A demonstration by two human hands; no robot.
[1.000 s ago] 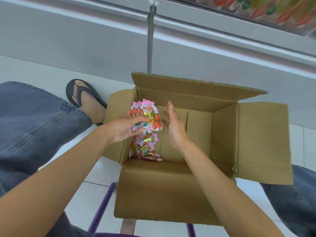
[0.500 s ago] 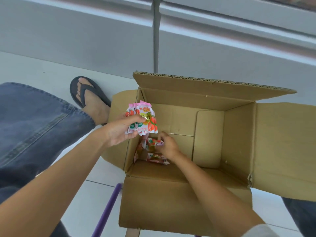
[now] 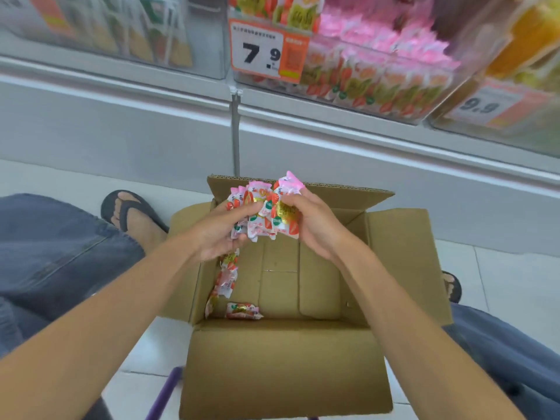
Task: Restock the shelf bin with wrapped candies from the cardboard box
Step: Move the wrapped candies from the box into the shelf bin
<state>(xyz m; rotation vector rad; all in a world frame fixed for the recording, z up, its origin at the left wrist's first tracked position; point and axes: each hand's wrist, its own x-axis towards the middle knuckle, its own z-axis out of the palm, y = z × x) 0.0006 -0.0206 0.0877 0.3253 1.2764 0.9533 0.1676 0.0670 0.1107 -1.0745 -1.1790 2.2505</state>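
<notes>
Clutching a cluster of wrapped candies (image 3: 266, 210) between them, the left hand (image 3: 219, 237) and the right hand (image 3: 316, 228) curl their fingers round the packets from either side and hold the cluster in the air above the far end of the open cardboard box (image 3: 403, 247). The packets look light and small, in crinkly glossy film that is likely slippery, so a loose pinch on one sealed edge would probably shed the rest. Cupping the cluster round its middle with both palms seems the safer hold. Squeezing should do them little harm. A few spare packets (image 3: 226, 281) lie along the box's left wall and floor. Strawberries and a gold patch show on the wrappers, but their lettering is too blurred to read. Up ahead, the clear shelf bin (image 3: 378, 83) holds matching pink packets. Its orange-edged price tag (image 3: 260, 53) reads 7.9, and a second tag (image 3: 481, 106) to the right reads 9.9. A sandalled foot (image 3: 130, 212) rests left of the box.
</notes>
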